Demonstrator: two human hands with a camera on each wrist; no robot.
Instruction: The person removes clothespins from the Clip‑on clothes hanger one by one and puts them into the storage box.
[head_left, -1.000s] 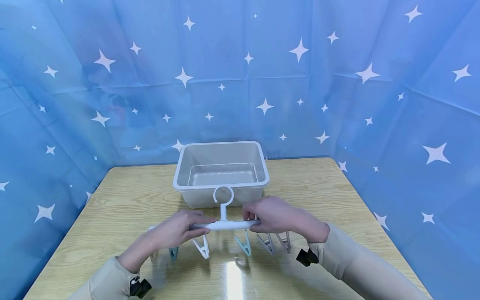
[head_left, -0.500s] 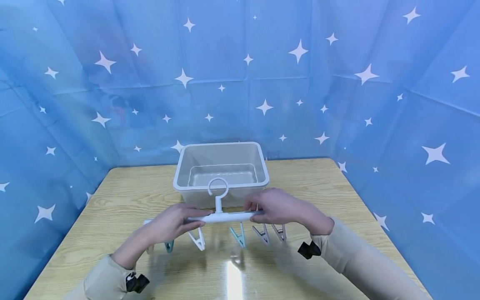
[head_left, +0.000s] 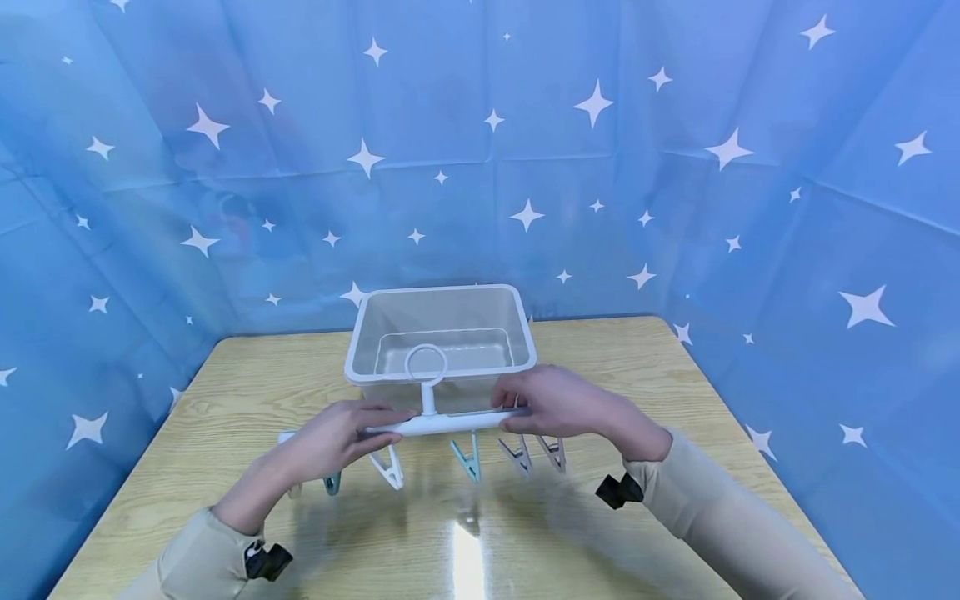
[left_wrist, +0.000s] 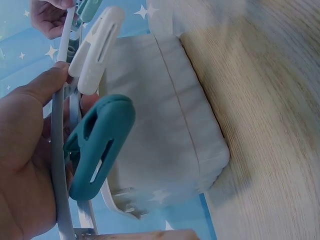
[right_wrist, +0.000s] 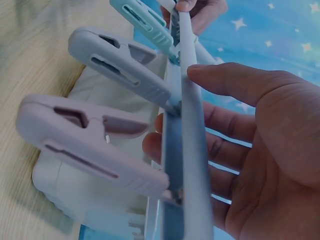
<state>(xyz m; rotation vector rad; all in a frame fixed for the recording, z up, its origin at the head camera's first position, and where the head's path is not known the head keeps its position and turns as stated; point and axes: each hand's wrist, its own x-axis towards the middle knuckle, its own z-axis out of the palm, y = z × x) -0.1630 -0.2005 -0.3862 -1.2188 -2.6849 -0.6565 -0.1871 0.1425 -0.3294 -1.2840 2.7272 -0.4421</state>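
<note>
A white clip hanger [head_left: 450, 423] with a round hook [head_left: 426, 363] is held level above the table, in front of the grey bin. My left hand [head_left: 330, 442] grips its bar left of the hook, thumb on the near side. My right hand [head_left: 562, 404] grips the bar right of the hook, with fingers behind it. Below the bar hang a white clip [head_left: 390, 468], a mint clip [head_left: 467, 458], a dark teal clip [left_wrist: 100, 150], a grey clip [right_wrist: 117, 67] and a dusty pink clip [right_wrist: 90, 140]. A beige clip [left_wrist: 150, 235] shows partly in the left wrist view.
The grey rectangular bin [head_left: 356, 367] stands at the back middle of the wooden table [head_left: 622, 358], with nothing visible inside. A blue curtain [head_left: 450, 83] with white stars hangs behind and at both sides. Light glares off the table's front.
Both hands have carried the hanger slightly left and away from me, so its hook now overlaps the bin's opening. The grips look the same, and the bin stays put.
</note>
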